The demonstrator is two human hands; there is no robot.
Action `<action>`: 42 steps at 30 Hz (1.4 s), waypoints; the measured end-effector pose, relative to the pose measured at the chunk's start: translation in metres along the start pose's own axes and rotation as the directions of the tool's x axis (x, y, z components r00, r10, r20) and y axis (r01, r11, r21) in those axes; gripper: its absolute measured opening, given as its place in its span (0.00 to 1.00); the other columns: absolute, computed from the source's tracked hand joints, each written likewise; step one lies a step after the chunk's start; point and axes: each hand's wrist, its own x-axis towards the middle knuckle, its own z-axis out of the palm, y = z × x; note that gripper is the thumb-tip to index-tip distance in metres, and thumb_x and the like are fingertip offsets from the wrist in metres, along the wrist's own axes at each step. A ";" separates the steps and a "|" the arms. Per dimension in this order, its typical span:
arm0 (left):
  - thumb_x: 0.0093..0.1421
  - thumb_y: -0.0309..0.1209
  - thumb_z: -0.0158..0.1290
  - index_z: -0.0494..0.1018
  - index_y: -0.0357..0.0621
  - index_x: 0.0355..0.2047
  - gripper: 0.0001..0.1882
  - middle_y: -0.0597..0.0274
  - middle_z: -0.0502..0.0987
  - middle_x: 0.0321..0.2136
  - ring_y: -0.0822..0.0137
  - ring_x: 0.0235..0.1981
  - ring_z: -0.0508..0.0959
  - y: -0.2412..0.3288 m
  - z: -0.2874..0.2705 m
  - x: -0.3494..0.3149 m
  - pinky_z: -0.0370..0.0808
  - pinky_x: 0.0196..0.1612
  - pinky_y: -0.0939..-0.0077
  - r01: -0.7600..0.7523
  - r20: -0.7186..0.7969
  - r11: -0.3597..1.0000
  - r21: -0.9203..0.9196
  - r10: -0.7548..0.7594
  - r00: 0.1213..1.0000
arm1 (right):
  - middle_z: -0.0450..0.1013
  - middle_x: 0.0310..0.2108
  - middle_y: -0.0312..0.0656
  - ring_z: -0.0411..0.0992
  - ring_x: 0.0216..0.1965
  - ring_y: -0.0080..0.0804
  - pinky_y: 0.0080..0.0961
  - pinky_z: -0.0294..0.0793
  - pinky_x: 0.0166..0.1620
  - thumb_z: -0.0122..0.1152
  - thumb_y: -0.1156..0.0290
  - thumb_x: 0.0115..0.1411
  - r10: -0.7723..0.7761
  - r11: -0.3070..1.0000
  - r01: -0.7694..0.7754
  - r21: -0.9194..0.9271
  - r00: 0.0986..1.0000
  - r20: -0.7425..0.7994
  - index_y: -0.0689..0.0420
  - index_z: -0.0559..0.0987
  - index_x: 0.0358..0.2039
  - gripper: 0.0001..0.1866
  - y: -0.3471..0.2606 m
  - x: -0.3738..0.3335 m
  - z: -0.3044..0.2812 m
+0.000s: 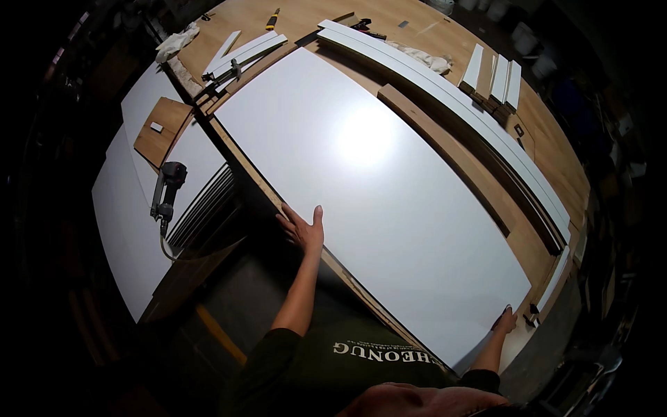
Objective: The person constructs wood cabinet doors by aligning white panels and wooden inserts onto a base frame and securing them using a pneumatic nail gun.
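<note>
L hand (303, 231) spread on edge of flat, shiny wht board (368, 201); R hand (506, 320) at end, I can't tell grip.

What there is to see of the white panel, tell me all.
The white panel is large, flat and glossy, like coated board, with a bright glare on its far half. Its edges look bowed by the lens. It lies over the bench, tan wood showing along its near long edge. The left grip touches that edge; the right grip, its right end.
</note>
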 end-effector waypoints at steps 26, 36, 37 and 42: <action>0.58 0.50 0.54 0.47 0.38 0.66 0.45 0.38 0.41 0.66 0.44 0.67 0.44 -0.018 0.003 0.015 0.45 0.66 0.50 -0.289 -0.182 0.940 0.181 0.321 0.929 | 0.68 0.50 0.48 0.70 0.48 0.47 0.45 0.69 0.49 0.56 0.51 0.55 -0.109 0.986 0.054 -0.157 0.924 -0.368 0.57 0.75 0.51 0.28 -0.007 0.013 0.039; 0.56 0.48 0.58 0.54 0.22 0.59 0.45 0.29 0.55 0.60 0.41 0.63 0.55 -0.012 0.028 0.031 0.53 0.65 0.56 -0.361 -0.261 0.908 0.215 0.409 0.874 | 0.73 0.42 0.50 0.71 0.46 0.47 0.42 0.70 0.49 0.69 0.51 0.45 -0.258 0.961 0.152 -0.229 0.785 -0.563 0.60 0.76 0.46 0.32 0.020 0.056 0.066; 0.57 0.49 0.58 0.56 0.22 0.58 0.43 0.29 0.58 0.59 0.41 0.61 0.58 -0.006 0.019 0.031 0.56 0.64 0.55 -0.273 -0.249 0.915 0.297 0.350 0.903 | 0.73 0.43 0.50 0.71 0.47 0.48 0.44 0.70 0.49 0.69 0.52 0.43 -0.252 0.967 0.187 -0.172 0.801 -0.543 0.59 0.76 0.46 0.32 -0.007 0.042 0.075; 0.58 0.61 0.48 0.61 0.32 0.57 0.43 0.34 0.58 0.58 0.39 0.59 0.61 -0.013 0.018 0.035 0.61 0.60 0.51 -0.308 -0.152 0.908 0.284 0.359 0.921 | 0.70 0.47 0.45 0.66 0.50 0.47 0.47 0.65 0.53 0.62 0.49 0.46 -0.107 0.967 -0.017 -0.256 0.881 -0.462 0.49 0.76 0.47 0.28 -0.044 -0.010 0.036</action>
